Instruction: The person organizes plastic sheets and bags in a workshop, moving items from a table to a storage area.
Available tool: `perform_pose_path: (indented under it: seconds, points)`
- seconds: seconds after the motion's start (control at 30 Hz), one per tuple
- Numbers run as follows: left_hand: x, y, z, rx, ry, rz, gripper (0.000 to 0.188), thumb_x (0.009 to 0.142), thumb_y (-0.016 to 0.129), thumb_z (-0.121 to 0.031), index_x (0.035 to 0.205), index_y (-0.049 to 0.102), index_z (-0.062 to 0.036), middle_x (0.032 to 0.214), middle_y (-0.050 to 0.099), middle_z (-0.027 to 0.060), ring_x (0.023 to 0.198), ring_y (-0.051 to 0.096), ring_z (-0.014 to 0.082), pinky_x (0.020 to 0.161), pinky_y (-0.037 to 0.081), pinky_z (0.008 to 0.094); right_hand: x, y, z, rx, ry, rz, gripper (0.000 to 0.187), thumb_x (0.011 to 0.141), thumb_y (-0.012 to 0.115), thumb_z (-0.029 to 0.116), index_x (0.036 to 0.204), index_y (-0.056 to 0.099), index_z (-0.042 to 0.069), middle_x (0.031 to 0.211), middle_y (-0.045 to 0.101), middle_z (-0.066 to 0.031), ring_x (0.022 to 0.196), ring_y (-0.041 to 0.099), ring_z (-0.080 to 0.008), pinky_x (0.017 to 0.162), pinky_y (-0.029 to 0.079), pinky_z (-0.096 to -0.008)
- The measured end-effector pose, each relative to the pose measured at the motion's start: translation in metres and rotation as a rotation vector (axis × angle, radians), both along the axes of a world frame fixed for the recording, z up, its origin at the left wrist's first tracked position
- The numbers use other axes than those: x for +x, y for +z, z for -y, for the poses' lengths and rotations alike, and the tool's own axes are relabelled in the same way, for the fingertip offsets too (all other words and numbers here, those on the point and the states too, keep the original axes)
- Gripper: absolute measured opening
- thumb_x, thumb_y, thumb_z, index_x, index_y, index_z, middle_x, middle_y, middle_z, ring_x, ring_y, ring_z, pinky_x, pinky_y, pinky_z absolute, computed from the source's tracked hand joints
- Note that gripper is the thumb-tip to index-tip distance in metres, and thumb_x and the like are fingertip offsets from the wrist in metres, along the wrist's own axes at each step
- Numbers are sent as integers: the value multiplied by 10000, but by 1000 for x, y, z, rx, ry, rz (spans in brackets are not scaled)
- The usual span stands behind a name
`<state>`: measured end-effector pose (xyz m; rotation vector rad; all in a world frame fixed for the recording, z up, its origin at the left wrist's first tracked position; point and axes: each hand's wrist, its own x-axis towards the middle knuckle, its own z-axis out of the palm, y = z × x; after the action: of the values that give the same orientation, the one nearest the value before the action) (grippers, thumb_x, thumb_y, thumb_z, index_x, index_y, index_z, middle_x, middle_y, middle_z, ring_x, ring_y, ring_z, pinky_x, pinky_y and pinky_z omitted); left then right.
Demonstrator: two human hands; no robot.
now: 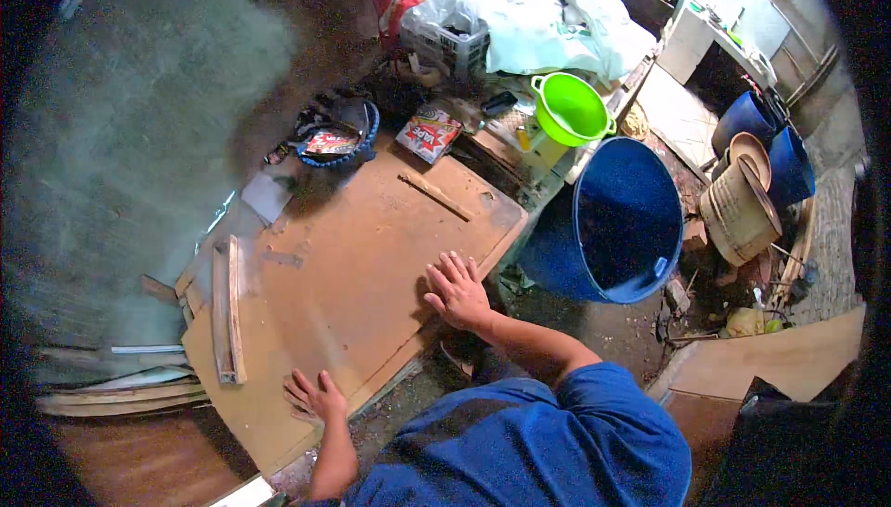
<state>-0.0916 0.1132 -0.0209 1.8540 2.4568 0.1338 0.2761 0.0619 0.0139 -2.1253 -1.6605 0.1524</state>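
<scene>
My left hand (318, 397) rests on the near left part of a brown wooden board (343, 270), its fingers spread and nothing in them. Farther right, my right hand (458, 292) lies near the board's right edge, palm down, fingers stretched out. A narrow wooden strip (434, 196) lies on the far part of the board, beyond my right hand. Along the left side sits a longer wooden piece (228, 312) with a channel-like shape. Both hands appear to touch only the board.
At the board's far end stand a blue-rimmed basket (369, 126) and a red and white box (430, 132). To the right are a large blue barrel (548, 242) and a bright green basin (571, 108). A brown bucket (738, 210) stands farther right, beside smaller blue containers (791, 165).
</scene>
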Motion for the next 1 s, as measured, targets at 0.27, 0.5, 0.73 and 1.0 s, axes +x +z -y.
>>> perform_pose_path:
  seconds: [0.27, 0.5, 0.73, 1.0]
  points:
    - [-12, 4, 55, 29, -189, 182, 730, 825, 591, -421, 1439, 284, -175, 1521, 151, 159, 1407, 91, 347, 1108, 68, 538, 6, -45, 189, -209, -125, -186, 498, 877, 540, 429, 1253, 509, 104, 1267, 484, -222, 1172, 446, -403, 990, 357, -502]
    - [8, -9, 191, 106, -421, 447, 729, 795, 641, -263, 1411, 302, -69, 1466, 210, 241, 1368, 128, 437, 1106, 110, 542, 29, -127, 412, -1235, -553, -663, 802, 839, 350, 716, 1054, 636, -3, 1085, 615, -241, 1049, 572, -364, 891, 422, -463]
    - [-47, -159, 314, -769, -274, 858, 656, 807, 627, -329, 1325, 416, 15, 1321, 455, 259, 1241, 421, 401, 1037, 331, 428, -13, -84, 444, -810, -758, -876, 910, 811, 279, 779, 1036, 649, -21, 1109, 624, -200, 1062, 574, -297, 914, 415, -437]
    - [-98, -200, 330, -946, -541, 291, 529, 844, 570, -369, 1179, 552, 39, 1166, 586, 233, 1110, 557, 337, 886, 457, 416, 68, -108, 446, -655, -493, -647, 723, 894, 356, 639, 1187, 569, 13, 1075, 634, -164, 975, 592, -280, 858, 448, -398]
